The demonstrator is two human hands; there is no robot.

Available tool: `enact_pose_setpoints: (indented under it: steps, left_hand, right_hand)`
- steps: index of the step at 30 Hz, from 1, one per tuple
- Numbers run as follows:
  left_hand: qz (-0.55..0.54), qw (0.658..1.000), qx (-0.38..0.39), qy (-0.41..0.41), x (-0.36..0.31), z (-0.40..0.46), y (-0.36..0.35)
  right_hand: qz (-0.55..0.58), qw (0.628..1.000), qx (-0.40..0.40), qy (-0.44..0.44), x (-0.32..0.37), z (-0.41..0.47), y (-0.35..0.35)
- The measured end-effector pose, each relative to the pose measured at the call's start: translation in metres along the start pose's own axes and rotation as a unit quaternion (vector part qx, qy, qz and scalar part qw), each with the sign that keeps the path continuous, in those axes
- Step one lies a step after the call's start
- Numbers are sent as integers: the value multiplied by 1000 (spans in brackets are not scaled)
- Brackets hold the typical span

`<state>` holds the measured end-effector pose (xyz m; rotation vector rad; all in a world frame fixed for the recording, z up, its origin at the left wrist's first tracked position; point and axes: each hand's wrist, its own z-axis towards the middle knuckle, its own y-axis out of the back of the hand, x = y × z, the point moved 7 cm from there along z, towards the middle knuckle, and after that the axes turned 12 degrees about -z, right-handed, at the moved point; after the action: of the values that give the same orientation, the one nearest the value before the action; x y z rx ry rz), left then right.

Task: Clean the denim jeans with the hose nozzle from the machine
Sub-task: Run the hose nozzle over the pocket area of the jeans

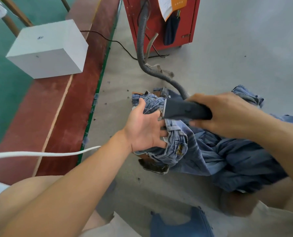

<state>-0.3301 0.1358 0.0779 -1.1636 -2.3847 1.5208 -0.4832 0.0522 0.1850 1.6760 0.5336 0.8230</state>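
Observation:
Blue denim jeans (227, 156) lie crumpled on the grey floor, waistband to the left, legs trailing right. My left hand (145, 129) grips the bunched waistband, thumb over the top fold and fingers tucked into the cloth. My right hand (227, 112) holds the dark hose nozzle (185, 108), whose wide mouth presses against the waistband beside my left hand. A grey ribbed hose (142, 48) runs from the nozzle up to the red machine (159, 23) at the top.
A white box (48, 48) sits on a dark red ledge (70, 103) at left. A white cord (39, 153) crosses the ledge. Black cable (118, 43) lies near the machine. My knees and another denim piece (181, 224) are at the bottom.

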Motion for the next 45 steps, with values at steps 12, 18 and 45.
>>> enact_pose_setpoints:
  steps: [12, 18, 45]
  left_hand:
    - [35, 977, -172, -121, -34, 0, 19]
    - [428, 861, -259, -89, -43, 4, 44]
    - [211, 956, -201, 34, -17, 6, 63]
  right_hand:
    - [48, 993, -30, -106, -16, 20, -13]
    - [48, 994, -41, -94, -17, 10, -8]
    - [-8, 997, -79, -25, -30, -20, 17]
